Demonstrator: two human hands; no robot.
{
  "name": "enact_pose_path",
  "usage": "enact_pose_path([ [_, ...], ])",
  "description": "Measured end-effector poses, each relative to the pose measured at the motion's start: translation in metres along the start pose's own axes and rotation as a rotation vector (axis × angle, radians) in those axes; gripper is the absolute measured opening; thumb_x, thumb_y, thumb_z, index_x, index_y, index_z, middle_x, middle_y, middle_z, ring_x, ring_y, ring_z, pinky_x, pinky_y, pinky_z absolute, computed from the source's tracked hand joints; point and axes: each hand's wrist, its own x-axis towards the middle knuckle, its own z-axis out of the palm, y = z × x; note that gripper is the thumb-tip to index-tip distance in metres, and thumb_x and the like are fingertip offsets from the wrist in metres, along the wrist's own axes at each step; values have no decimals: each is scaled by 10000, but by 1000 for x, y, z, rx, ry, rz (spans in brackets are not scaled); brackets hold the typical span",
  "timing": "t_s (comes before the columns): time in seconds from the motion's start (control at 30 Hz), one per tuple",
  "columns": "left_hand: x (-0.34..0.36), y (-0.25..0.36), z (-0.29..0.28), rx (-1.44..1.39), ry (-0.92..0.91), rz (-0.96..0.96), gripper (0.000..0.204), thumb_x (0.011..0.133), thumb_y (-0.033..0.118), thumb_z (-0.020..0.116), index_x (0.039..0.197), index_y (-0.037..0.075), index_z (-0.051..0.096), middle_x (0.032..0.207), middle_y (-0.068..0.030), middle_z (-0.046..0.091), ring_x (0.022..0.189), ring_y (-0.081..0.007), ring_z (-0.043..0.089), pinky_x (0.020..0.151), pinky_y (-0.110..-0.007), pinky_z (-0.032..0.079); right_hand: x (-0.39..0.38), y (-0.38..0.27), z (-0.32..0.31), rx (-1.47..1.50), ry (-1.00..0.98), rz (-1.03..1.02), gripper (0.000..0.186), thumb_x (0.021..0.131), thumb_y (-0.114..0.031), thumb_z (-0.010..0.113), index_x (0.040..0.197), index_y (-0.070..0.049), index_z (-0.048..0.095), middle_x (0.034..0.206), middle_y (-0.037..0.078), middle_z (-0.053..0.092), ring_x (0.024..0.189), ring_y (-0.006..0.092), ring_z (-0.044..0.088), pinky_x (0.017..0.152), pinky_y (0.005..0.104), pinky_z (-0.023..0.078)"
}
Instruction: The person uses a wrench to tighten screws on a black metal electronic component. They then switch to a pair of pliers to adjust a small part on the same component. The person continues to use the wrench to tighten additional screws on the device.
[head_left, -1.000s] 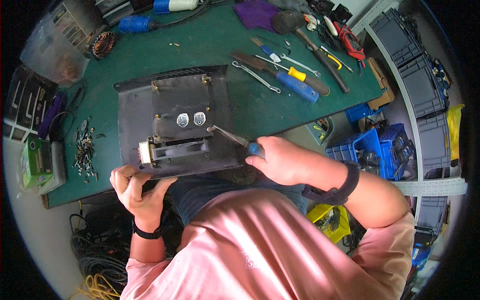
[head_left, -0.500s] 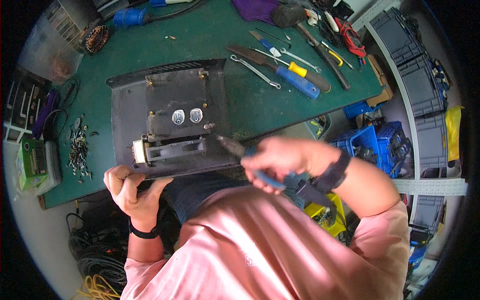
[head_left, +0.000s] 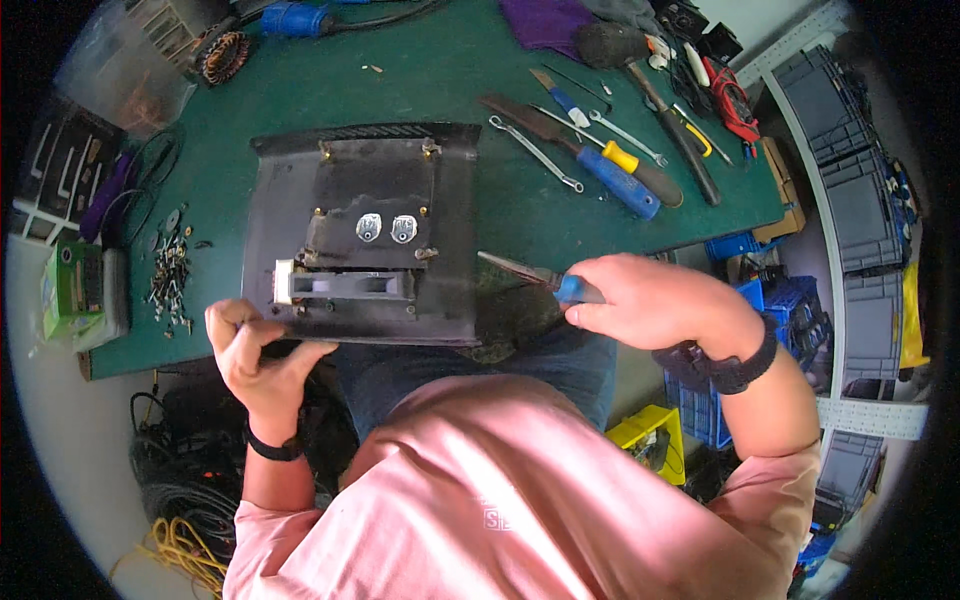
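Note:
A black sheet-metal panel with a bent far edge lies at the near side of the bench. My left hand grips its near left edge, fingers curled and thumb along the underside. In my right hand is a pair of long-nose pliers with blue handles. Their tips point left, right beside the panel's right edge. The panel carries two silvery sockets, small brass standoffs, and a grey bar-shaped part with a white block at its left end.
Loose screws lie in a pile at the left. Beyond the panel to the right are wrenches, a blue-handled file and a hammer. Blue crates and a yellow bin stand beside the bench.
My right hand has drawn the pliers right, off the panel's near right part, and turned over so the back of the hand faces up. My left hand keeps its hold.

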Motion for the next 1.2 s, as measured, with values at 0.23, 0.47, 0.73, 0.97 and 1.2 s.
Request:
enact_pose_path([
  [0.23, 32, -30, -17, -29, -112, 41, 478, 379, 287, 850, 638, 43, 530, 823, -85, 490, 817, -272, 487, 718, -360, 390, 3, -21, -31, -376, 59, 2, 325, 850, -312, 579, 970, -11, 609, 955, 214, 618, 965, 376, 577, 839, 452, 459],
  [0.47, 46, -4, -25, 287, 13, 3, 480, 477, 227, 856, 812, 26, 577, 1004, -119, 536, 976, -306, 516, 865, -390, 413, 34, -13, -32, -417, 7, -154, 334, 862, -331, 562, 926, -10, 628, 912, 246, 638, 897, 412, 610, 776, 471, 484],
  [0.73, -37, 72, -4, -1205, -360, -1327, 476, 931, 427, 525, 1181, 24, 485, 1075, -146, 582, 850, -280, 643, 764, -409, 527, 45, -18, -44, -357, 9, -254, 308, 848, -280, 588, 904, 22, 613, 860, 262, 630, 857, 424, 605, 737, 470, 471],
  [0.97, -13, 90, 28, -1205, -325, -1479, 447, 854, 422, 651, 1042, 22, 581, 953, -139, 634, 850, -282, 648, 771, -408, 525, 42, -21, -36, -423, 77, -254, 309, 842, -289, 581, 904, 11, 617, 877, 258, 629, 869, 426, 599, 734, 473, 474],
  [1.2, -8, 78, 30, -1279, -272, -1412, 204, 836, 115, 587, 1000, -8, 586, 873, -141, 647, 716, -267, 662, 703, -390, 556, 38, -33, -44, -518, 58, -172, 325, 856, -295, 600, 1025, -17, 602, 938, 230, 634, 919, 396, 593, 767, 438, 466],
])
